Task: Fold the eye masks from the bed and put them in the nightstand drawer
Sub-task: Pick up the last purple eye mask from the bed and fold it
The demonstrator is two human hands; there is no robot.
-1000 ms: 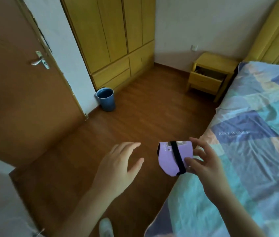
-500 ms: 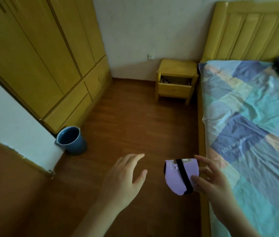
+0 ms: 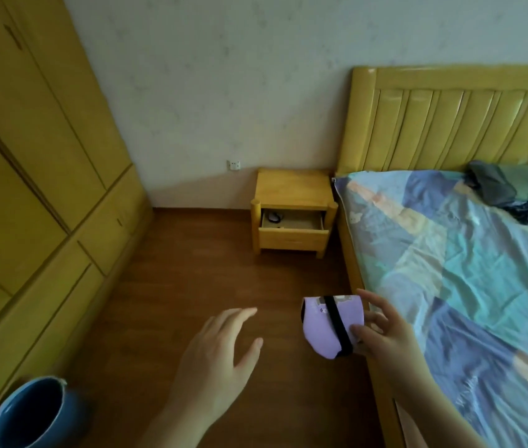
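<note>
My right hand (image 3: pixel 382 334) holds a folded purple eye mask (image 3: pixel 324 324) with a black strap across it, above the wooden floor beside the bed (image 3: pixel 469 279). My left hand (image 3: pixel 220 354) hovers to its left, empty, fingers spread. Ahead against the wall stands the yellow nightstand (image 3: pixel 293 189) with its drawer (image 3: pixel 293 236) pulled open; a small dark item lies inside at the left. Dark and green cloth items (image 3: pixel 508 192) lie near the bed's headboard.
A yellow wardrobe (image 3: pixel 29 176) runs along the left side. A blue bin (image 3: pixel 33 415) stands at the lower left. Bare wooden floor (image 3: pixel 207 279) stretches between me and the nightstand. The yellow bed frame edge (image 3: pixel 353 276) runs along the right.
The view has swung right and moved forward; the nightstand is now closer and centred, the door is out of sight. My hands keep the same pose, the mask still in my right hand.
</note>
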